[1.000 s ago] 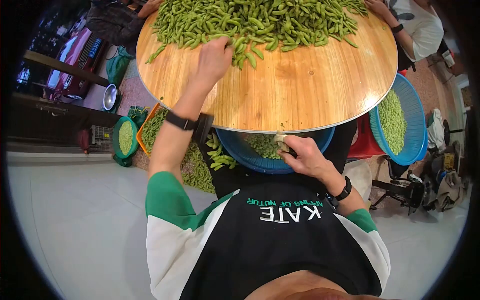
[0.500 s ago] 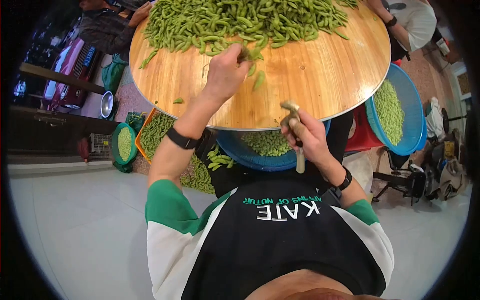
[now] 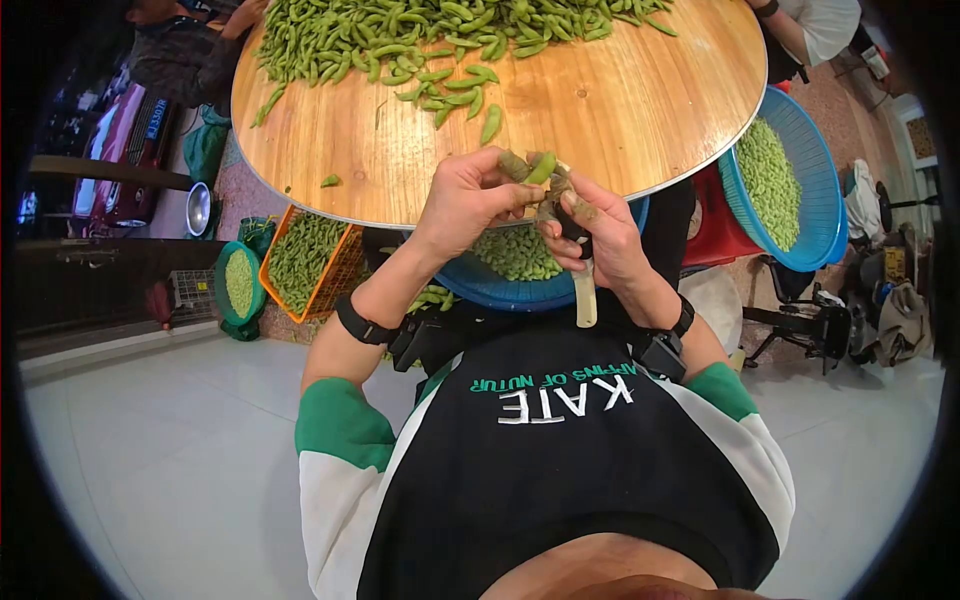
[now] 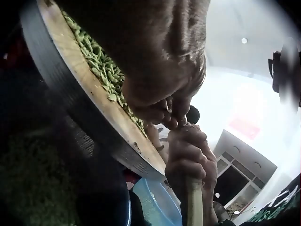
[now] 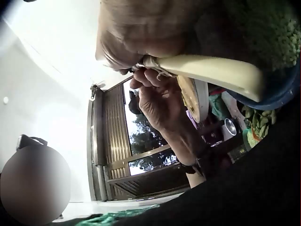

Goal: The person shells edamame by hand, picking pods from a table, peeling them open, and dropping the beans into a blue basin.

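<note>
A green pod (image 3: 541, 168) is pinched in the fingers of the left hand (image 3: 462, 203), just beyond the round table's near edge. Close against it, the right hand (image 3: 607, 235) grips a tool by its pale handle (image 3: 585, 295), which points down toward the lap; the tool's working end is hidden by the fingers. Some fingertips have dark wrappings or stains. In the right wrist view the pale handle (image 5: 211, 73) sticks out of the fist. Below the hands is a blue basin (image 3: 510, 292) holding shelled beans (image 3: 517, 252).
Pods (image 3: 400, 35) are heaped on the far side of the wooden table (image 3: 620, 110), with a few loose ones nearer. Blue baskets (image 3: 832, 225) with beans stand at the right. An orange crate (image 3: 329, 275) and a green basket (image 3: 225, 300) stand left. Other people sit across the table.
The left hand has come back from the pile with a pod and now meets the right hand. Several pods have been drawn nearer on the table, and the view has shifted.
</note>
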Tool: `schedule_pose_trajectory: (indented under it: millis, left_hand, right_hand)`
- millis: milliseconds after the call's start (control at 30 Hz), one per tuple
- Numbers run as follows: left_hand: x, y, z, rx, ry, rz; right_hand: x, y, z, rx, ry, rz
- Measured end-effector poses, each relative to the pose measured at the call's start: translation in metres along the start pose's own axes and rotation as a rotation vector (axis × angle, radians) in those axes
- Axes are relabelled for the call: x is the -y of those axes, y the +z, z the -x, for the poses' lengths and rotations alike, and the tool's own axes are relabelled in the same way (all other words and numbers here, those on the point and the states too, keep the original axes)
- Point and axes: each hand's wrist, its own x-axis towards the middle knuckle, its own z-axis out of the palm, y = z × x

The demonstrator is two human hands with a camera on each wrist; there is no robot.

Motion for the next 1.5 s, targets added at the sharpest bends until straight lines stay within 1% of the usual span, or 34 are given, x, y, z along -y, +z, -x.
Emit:
schedule_pose_trajectory:
  millis: [133,200,333,400,433,500,533,600,633,700,733,800,833,900,933,967,1033,1067,1133,1167,1233,1267,1300,1333,1433,1467,1500]
  left_hand:
    - [0.001,-0.001,0.001,0.022,0.008,0.003]
    - [-0.002,0.003,0.004,0.007,0.070,-0.034]
    - [0.001,0.005,0.006,0.020,0.063,0.012]
    - [0.005,0.007,0.007,0.005,0.138,-0.003]
    - [0.005,0.006,0.007,0.005,0.137,-0.003]
    - [0.003,0.002,0.006,0.064,0.113,0.006]
    - [0.004,-0.002,0.004,0.064,0.113,0.008]
    - [0.006,-0.010,0.001,0.218,-0.090,0.290]
    - [0.007,-0.010,0.000,0.214,-0.089,0.292]
    - [0.010,-0.005,-0.002,0.186,-0.176,0.399]
    - [0.011,-0.004,-0.002,0.188,-0.175,0.397]
    - [0.015,-0.001,-0.001,-0.002,0.586,-0.734]
    - [0.015,-0.001,-0.001,0.002,0.584,-0.732]
    - [0.014,-0.002,0.003,-0.047,0.847,-1.049]
    - [0.012,0.000,0.005,-0.047,0.869,-1.075]
    - [0.011,0.000,0.005,-0.051,0.871,-1.079]
    - [0.010,0.001,0.005,-0.009,0.800,-0.827]
    - [0.009,0.003,0.009,-0.007,0.800,-0.826]
    - [0.002,0.008,0.015,0.022,0.216,-0.212]
    - [0.003,0.009,0.015,0.021,0.219,-0.213]
    - [0.011,0.010,0.014,0.037,0.099,-0.038]
    - [0.013,0.010,0.014,0.037,0.099,-0.037]
    - [0.014,0.010,0.015,0.030,0.024,0.088]
    - [0.016,0.010,0.014,0.023,-0.050,0.212]
    - [0.022,0.009,0.013,0.014,-0.054,0.195]
    - [0.022,0.011,0.014,0.011,-0.048,0.191]
    - [0.023,0.015,0.018,-0.035,0.090,-0.060]
  right_hand:
    - [-0.003,0.000,0.002,0.024,-0.003,0.022]
    - [-0.003,-0.001,0.001,0.020,-0.011,0.054]
    - [-0.001,0.003,0.003,0.015,-0.001,0.026]
    - [-0.002,0.001,0.003,-0.006,-0.022,0.116]
    - [-0.003,0.000,0.003,-0.006,-0.021,0.116]
    - [-0.002,-0.002,0.003,-0.010,-0.020,0.116]
    - [-0.002,-0.002,0.003,-0.010,-0.018,0.116]
    - [0.000,-0.002,0.004,0.037,0.029,-0.060]
    - [0.000,-0.003,0.004,0.038,0.033,-0.060]
    - [0.001,-0.004,0.005,0.035,0.042,-0.119]
    - [0.001,-0.006,0.003,0.035,0.039,-0.118]
    - [-0.002,-0.011,0.004,-0.078,0.115,-0.233]
    - [-0.002,-0.011,0.005,-0.082,0.114,-0.234]
    - [-0.003,-0.009,0.007,-0.053,0.149,-0.255]
    - [-0.003,-0.008,0.008,-0.050,0.153,-0.256]
    - [-0.003,-0.008,0.009,-0.034,0.149,-0.269]
    - [-0.003,-0.009,0.008,-0.019,0.140,-0.281]
    - [-0.004,-0.010,0.009,-0.009,0.122,-0.282]
    - [-0.005,-0.010,0.009,0.005,0.106,-0.280]
    - [-0.005,-0.009,0.010,-0.020,0.087,-0.239]
    - [-0.004,-0.008,0.010,-0.046,0.066,-0.200]
    - [-0.002,-0.007,0.010,-0.078,0.039,-0.050]
    - [-0.002,-0.007,0.010,-0.108,0.013,0.100]
    - [-0.001,-0.007,0.010,-0.106,0.013,0.102]
    - [-0.005,-0.007,0.010,-0.104,0.005,0.125]
    - [-0.009,-0.007,0.009,-0.186,-0.047,0.275]
    - [-0.011,-0.006,0.008,-0.269,-0.101,0.424]
